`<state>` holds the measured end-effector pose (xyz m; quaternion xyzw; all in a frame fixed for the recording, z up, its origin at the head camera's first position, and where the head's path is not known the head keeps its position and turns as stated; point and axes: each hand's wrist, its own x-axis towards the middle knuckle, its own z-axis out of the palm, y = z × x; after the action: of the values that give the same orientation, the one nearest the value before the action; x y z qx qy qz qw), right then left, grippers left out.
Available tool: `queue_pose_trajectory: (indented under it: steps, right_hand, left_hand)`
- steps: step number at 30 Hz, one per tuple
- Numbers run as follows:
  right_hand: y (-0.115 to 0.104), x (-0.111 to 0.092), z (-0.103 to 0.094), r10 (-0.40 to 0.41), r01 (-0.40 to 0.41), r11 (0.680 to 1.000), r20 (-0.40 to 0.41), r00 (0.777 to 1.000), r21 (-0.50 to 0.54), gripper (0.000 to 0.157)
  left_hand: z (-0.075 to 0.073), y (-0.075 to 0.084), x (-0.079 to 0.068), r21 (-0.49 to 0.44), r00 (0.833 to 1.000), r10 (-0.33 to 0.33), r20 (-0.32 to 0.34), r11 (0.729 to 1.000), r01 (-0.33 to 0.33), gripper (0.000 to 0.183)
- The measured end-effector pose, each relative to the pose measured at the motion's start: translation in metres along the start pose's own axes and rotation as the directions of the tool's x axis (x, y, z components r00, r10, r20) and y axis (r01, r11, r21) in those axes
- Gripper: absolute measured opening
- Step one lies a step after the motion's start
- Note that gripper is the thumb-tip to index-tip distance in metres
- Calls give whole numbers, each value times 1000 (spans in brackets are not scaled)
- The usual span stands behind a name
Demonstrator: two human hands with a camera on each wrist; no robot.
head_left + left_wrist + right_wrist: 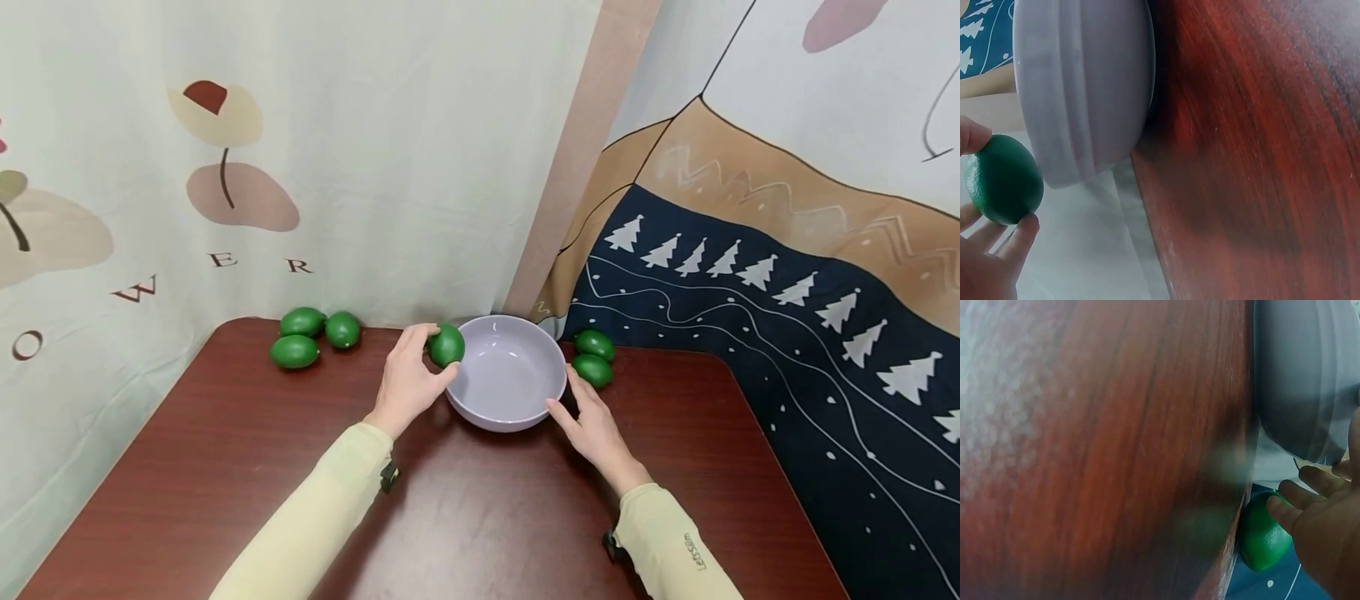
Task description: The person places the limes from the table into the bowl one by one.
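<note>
In the head view my left hand (408, 382) pinches a green lime (447, 345) between thumb and fingers, level with the left rim of a lilac bowl (504, 375). The left wrist view has the lime (1005, 180) held off the table, close beside the bowl's outer wall (1085, 87). Nothing lies inside the bowl. My right hand (596, 429) rests its thumb and fingertips on the bowl's right rim. Seen from the right wrist, its fingers (1300, 499) are fairly straight and spread along the bowl's side, above another lime (1264, 531).
Several limes (295, 352) sit at the table's back left. Two more limes (592, 372) lie just right of the bowl, near the right fingers. The dark red-brown table (480, 508) ends at the back against a pale curtain (420, 183) and a patterned navy cloth (750, 350).
</note>
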<state>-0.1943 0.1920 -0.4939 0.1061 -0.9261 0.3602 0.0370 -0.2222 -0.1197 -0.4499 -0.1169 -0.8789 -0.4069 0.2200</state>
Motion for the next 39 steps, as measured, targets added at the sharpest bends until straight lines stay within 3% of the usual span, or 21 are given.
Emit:
queue_pose_trajectory:
  steps: [9, 25, 39]
  right_hand:
    - [0, 0, 0, -4, 4, 1000, -5, 1000, 5, 75]
    - [-1, -1, 0, -2, 2, 1000, -9, 1000, 9, 75]
    - [-3, 0, -2, 3, -3, 1000, 3, 1000, 8, 75]
  left_hand:
    - [9, 3, -2, 4, 999, 52, 11, 999, -52, 56]
    - [17, 10, -8, 12, 994, 59, 89, 998, -60, 54]
    - [20, 16, -7, 57, 974, 48, 219, 996, -62, 50]
